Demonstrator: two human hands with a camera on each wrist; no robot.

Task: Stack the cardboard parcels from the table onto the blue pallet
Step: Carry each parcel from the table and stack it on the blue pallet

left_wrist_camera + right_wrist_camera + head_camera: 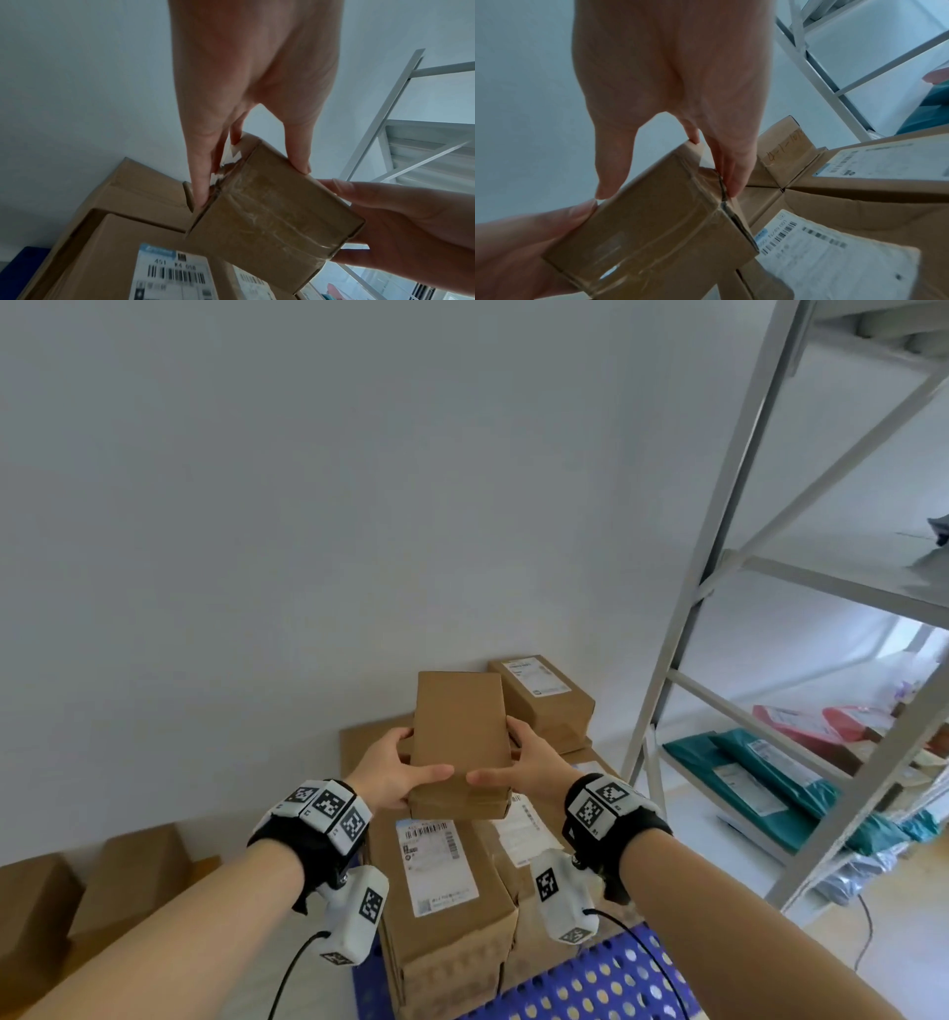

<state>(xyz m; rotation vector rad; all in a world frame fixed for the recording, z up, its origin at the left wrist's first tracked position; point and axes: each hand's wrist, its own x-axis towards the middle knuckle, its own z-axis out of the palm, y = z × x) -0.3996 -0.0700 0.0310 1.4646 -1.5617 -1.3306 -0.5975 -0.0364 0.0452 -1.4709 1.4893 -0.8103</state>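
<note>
Both hands carry a small parcel [458,742] in the air above the stack of boxes [441,880] that stands on the blue pallet [590,983], close to the wall. The left hand [393,775] clasps the parcel's left side, thumb laid across the top near the end closest to the person and fingers [203,182] curled under the long edge. The right hand [524,765] mirrors it on the right side, thumb on top and fingers [734,178] down the flank. The parcel lies flat, plain broad face up, its long axis running away from the person toward the wall; the taped end, seen in both wrist views, faces the person. Judged from its size and the easy fingertip hold, it is probably light; the board looks stiff, though the glossy tape on the end may be slippery. The bare cardboard long sides therefore seem the best place to hold it. A metal shelf rack [729,588] stands to the right.
</note>
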